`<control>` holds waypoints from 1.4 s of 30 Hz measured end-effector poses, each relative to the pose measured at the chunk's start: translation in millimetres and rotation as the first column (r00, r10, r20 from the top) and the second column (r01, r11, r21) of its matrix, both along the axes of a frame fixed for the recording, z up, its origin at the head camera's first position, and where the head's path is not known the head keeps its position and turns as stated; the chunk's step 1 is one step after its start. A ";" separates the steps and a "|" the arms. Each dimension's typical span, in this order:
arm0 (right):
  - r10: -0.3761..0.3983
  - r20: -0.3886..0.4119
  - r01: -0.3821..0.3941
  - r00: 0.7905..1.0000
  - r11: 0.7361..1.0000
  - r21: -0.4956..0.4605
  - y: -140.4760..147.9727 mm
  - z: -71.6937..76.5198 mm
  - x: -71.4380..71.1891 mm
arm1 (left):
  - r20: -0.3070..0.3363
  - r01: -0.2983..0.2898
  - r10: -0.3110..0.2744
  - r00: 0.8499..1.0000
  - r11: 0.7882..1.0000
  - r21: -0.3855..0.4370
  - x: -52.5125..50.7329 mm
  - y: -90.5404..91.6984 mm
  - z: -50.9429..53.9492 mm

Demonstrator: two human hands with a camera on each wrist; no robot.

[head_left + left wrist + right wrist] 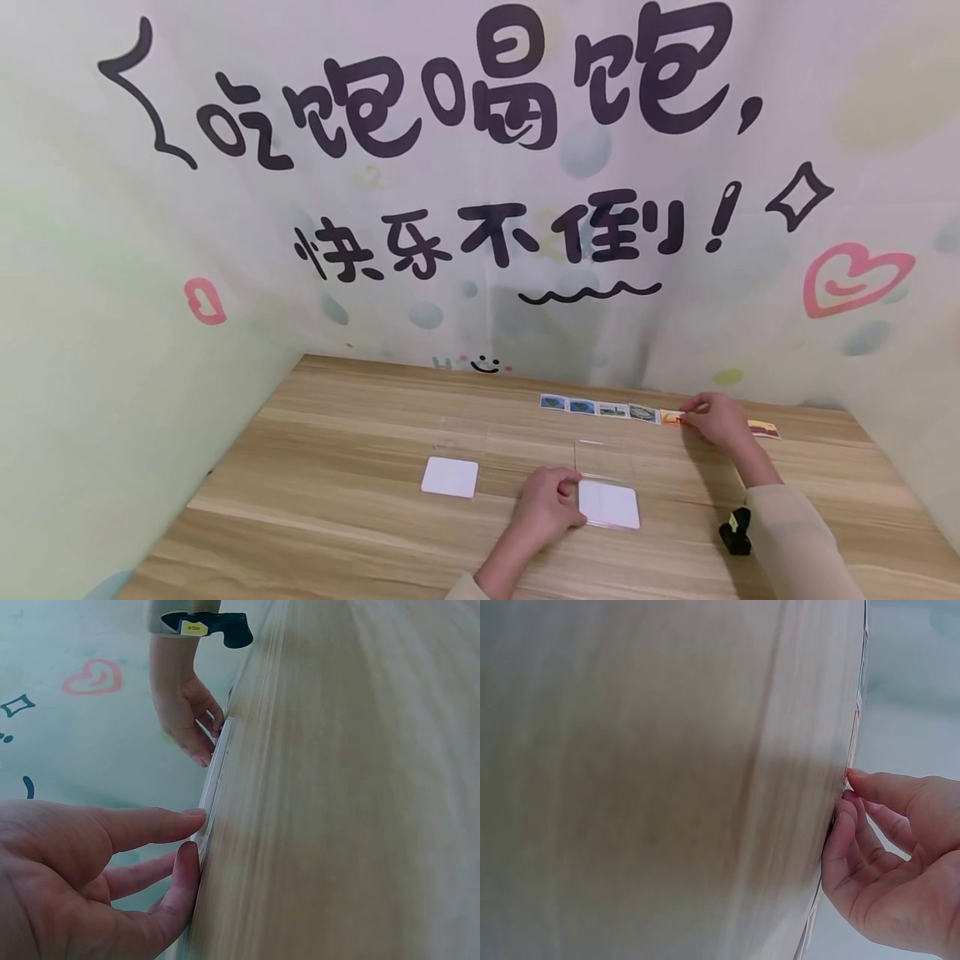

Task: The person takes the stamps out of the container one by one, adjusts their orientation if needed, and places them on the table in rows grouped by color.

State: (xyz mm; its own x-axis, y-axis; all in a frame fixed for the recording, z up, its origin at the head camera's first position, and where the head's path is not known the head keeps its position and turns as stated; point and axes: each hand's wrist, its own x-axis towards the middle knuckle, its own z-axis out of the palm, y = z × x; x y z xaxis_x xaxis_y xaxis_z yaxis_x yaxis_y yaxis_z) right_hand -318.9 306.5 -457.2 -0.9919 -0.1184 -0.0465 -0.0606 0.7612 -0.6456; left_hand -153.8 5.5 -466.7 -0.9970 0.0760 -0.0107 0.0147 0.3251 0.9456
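Observation:
A clear hinged plastic case (603, 460) lies open on the table, a white card (609, 504) in its near half. At that half's left edge, my left hand (543, 504) holds the case between thumb and finger. Farther back runs a row of small picture stamps (613, 410). My right hand (720, 419) pinches at an orange stamp (670, 418) in this row, its fingertips hiding part of it. Beyond the hand, a reddish-brown stamp (765, 430) shows. In the right wrist view, thumb and fingers (885, 787) meet low against the tabletop.
To the left lies a second clear case (461, 435), opened, with a white card (450, 477). A printed cloth wall (420, 333) stands along the table's back edge. A small black device (735, 532) sits at the right sleeve.

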 end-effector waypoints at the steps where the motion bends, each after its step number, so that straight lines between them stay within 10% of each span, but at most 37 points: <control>1: -0.002 0.001 0.002 1.000 1.000 -0.002 0.1 0.1 0.0 | 0.002 0.000 0.000 1.000 1.000 0.002 0.0 0.0 0.2; 42: 0.012 -0.035 -0.014 0.999 0.996 -0.083 -10.6 20.6 29.5 | 0.004 0.020 -0.020 1.000 0.999 -0.043 -0.1 -0.8 2.7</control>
